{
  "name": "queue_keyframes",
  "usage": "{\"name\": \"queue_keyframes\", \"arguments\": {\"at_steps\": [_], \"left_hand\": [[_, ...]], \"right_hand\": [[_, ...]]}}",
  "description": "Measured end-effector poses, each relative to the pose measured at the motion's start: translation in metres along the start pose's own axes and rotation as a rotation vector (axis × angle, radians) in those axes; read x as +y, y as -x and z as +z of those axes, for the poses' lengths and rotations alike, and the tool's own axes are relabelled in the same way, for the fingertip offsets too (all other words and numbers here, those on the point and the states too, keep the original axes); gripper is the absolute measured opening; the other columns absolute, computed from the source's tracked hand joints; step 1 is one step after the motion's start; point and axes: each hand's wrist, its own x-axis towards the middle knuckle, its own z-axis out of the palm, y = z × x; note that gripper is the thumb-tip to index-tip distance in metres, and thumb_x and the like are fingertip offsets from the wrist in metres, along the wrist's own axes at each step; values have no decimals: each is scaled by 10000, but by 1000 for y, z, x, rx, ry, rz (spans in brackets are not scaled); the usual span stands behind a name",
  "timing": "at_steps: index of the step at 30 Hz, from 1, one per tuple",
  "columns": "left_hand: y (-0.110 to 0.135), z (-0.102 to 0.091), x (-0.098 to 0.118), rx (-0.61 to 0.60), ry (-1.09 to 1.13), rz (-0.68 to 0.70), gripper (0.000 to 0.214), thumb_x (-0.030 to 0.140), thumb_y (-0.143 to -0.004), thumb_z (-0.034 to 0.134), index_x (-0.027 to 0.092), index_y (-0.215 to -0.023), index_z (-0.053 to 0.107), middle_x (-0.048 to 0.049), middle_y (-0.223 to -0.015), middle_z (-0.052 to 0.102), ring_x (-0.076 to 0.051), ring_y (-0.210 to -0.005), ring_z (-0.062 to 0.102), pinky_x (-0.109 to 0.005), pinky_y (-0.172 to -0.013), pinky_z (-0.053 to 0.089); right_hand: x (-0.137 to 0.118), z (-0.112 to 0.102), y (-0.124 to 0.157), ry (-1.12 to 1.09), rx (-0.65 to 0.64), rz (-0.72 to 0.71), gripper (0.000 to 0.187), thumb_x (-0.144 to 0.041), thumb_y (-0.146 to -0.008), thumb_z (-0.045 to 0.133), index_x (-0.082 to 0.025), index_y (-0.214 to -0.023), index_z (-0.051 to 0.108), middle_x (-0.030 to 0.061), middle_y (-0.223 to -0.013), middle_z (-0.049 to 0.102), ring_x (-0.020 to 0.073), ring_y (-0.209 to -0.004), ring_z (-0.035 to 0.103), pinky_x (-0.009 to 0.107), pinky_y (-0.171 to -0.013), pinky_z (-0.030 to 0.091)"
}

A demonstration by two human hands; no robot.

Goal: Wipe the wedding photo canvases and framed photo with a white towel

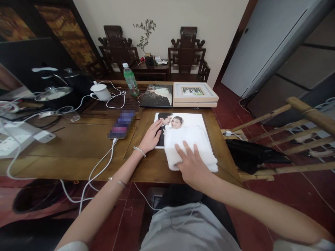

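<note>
A photo panel (193, 118) showing two people lies flat near the right end of the wooden table. Over its lower right part spreads a folded white towel (188, 137), which hides that area and hangs past the panel's near edge. My right hand (192, 162) presses on the towel from above, fingers spread, not wrapped around it. My left hand (151, 136) rests flat on the left side of the panel, its fingers stretched out over the picture.
Behind the panel lie a dark photo panel (157, 96) and stacked light frames (196, 92). A green-labelled bottle (131, 80) stands beside them. Leftward are a phone (121, 123) on a cable, a white lidded cup (101, 91), a pot (54, 97) and a power strip (23, 136).
</note>
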Motion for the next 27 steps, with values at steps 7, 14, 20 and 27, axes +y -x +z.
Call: {"name": "queue_keyframes", "arguments": {"at_steps": [7, 14, 20, 27], "left_hand": [[0, 1, -2, 8, 11, 12, 487, 297, -961, 364, 162, -1420, 455, -99, -1522, 387, -228, -1428, 319, -460, -1197, 211], [1, 0, 3, 51, 76, 9, 501, 373, -968, 375, 141, -1397, 487, -121, -1498, 420, -238, -1411, 353, -446, -1189, 235], [4, -5, 17, 298, 278, -5, 547, 512, -989, 328, 184, -1396, 491, -96, -1479, 456, -219, -1387, 392, -417, -1182, 249], [5, -6, 14, 362, 313, -26, 608, 548, -992, 258, 170, -1427, 450, -101, -1493, 434, -232, -1393, 379, -414, -1186, 238]], "right_hand": [[28, -1, -38, 18, 24, 80, 434, -87, -890, 369, -183, -1158, 696, 146, -1517, 381, 444, -1395, 269, 700, -1061, 238], [59, 0, -98, 67, 69, 182, 461, -89, -859, 422, -156, -1269, 623, 181, -1528, 341, 478, -1384, 250, 728, -1018, 256], [36, 2, -103, 59, 57, 54, 398, -160, -871, 507, -151, -1246, 640, 190, -1553, 288, 500, -1396, 198, 741, -1037, 208], [9, 6, -50, -34, 110, -226, 358, -100, -870, 444, -175, -1064, 736, 130, -1533, 360, 443, -1412, 221, 698, -1086, 183]]}}
